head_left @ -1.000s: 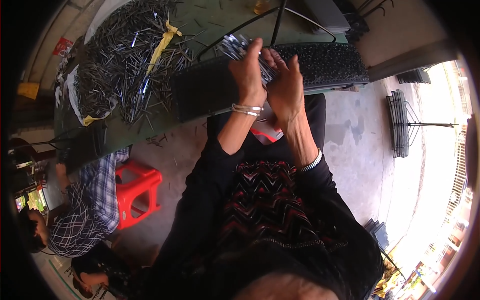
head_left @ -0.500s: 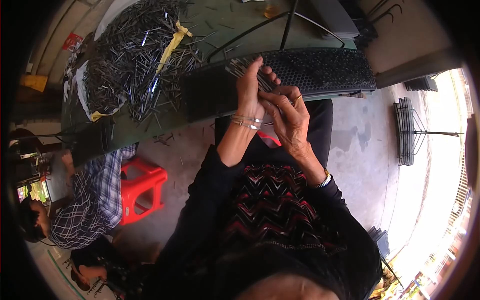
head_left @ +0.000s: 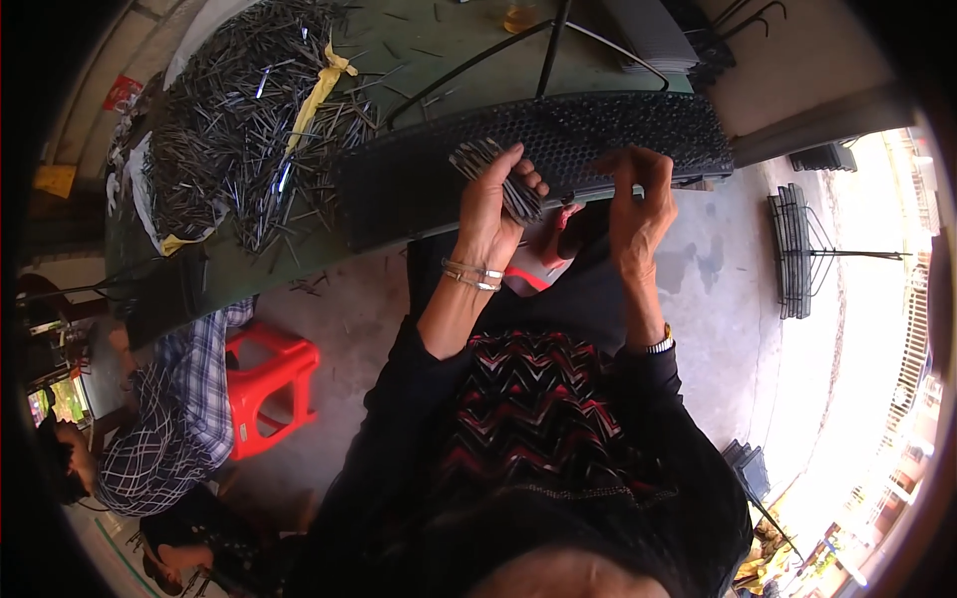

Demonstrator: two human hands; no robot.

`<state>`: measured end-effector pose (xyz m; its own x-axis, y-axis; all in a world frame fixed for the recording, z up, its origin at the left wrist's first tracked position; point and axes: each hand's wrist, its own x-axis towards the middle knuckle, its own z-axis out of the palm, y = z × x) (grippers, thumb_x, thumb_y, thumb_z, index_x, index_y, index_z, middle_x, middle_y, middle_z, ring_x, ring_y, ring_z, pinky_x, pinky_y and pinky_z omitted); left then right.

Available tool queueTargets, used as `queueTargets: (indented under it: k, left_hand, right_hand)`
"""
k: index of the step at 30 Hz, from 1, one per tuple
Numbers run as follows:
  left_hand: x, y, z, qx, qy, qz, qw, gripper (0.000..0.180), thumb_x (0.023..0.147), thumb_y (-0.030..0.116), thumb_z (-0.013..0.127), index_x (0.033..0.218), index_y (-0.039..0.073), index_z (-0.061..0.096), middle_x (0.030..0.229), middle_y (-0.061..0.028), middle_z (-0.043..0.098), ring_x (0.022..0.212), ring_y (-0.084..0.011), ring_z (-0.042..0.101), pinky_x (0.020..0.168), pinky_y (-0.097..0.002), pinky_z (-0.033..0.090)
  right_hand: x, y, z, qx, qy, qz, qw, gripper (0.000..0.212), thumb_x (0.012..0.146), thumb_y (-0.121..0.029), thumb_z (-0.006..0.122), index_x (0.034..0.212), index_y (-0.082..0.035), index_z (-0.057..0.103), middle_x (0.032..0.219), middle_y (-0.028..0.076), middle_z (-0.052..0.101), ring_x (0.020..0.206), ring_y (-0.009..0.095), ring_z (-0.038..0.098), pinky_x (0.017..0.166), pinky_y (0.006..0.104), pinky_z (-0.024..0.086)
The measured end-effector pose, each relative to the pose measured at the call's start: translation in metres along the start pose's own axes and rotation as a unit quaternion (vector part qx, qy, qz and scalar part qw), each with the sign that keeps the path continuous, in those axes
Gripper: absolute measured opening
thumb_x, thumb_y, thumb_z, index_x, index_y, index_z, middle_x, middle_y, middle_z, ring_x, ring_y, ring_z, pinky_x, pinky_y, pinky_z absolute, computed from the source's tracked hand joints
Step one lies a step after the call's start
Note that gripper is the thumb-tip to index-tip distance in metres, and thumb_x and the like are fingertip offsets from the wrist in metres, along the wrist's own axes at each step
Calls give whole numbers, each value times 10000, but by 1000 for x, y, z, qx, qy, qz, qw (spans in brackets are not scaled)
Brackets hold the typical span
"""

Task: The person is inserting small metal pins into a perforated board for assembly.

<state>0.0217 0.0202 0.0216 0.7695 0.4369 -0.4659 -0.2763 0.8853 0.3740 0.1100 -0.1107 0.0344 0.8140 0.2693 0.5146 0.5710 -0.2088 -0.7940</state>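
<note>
The left hand (head_left: 493,209), at the centre of the upper frame, has its grip clamped on a bundle of dark rods (head_left: 522,203), which fan out on both sides of the thumb. The right hand (head_left: 643,204) hangs a little to the right, well apart from the bundle, its bent fingers pointing toward the perforated panel (head_left: 543,135). Its thumb and forefinger look nearly together, but the fingertips blur into the dark mesh — I cannot tell whether they pinch a rod.

The panel lies across the edge of the green surface (head_left: 469,30), its holes clearest around the middle and its right stretch rough with dark, shiny bits. A large heap of loose rods (head_left: 239,130) fills the upper left of the frame, with a yellow strip (head_left: 321,95) across it.

The step in hand, as I judge it, is working rods from the held bundle at the panel — the left hand serving as the supply. The next move seems to call for a fine fingertip pinch and careful aim at the small holes.

No writing can be read with certainty: the red label (head_left: 123,93) at the far upper left carries pale marks, too small to make out.
</note>
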Motion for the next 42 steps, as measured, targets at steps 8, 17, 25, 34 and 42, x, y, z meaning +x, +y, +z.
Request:
queueTargets:
  k: [8,17,25,34,42]
  left_hand:
    - [-6,-11,1,-32,-14,-33,999,107,894,138,670,911,68,592,853,-64,613,796,-198,631,834,-448,582]
    - [-4,-16,-7,-63,-28,-51,996,130,894,170,683,939,96,586,905,-59,607,891,-222,634,876,-538,561]
    - [-13,-7,17,-5,12,21,1000,105,879,165,691,870,87,622,800,-47,641,711,-207,655,668,-368,527]
    - [-12,-27,38,79,-46,198,976,147,866,146,705,897,23,632,747,-60,654,689,-150,636,658,-292,515]
    - [-1,-11,29,212,-82,241,943,218,854,137,720,1001,13,617,775,-62,658,711,-135,639,675,-292,538]
  right_hand:
    - [18,35,14,-125,-9,-28,992,51,939,-77,574,984,-54,576,812,93,702,751,198,698,663,300,524]
    - [24,39,22,-238,-58,-130,961,63,908,-67,585,967,-83,601,941,133,604,850,337,623,676,376,492]
    - [-2,0,20,147,-35,102,983,360,1021,-322,465,1153,-19,609,1088,91,632,998,177,587,912,342,453]
    - [-19,-17,53,575,-23,527,625,464,1029,-452,394,1156,-51,590,1131,85,607,1052,219,573,969,358,458]
    - [-15,-32,58,586,-54,538,604,507,1034,-482,325,1234,-74,551,1201,74,585,1098,217,561,1000,374,435]
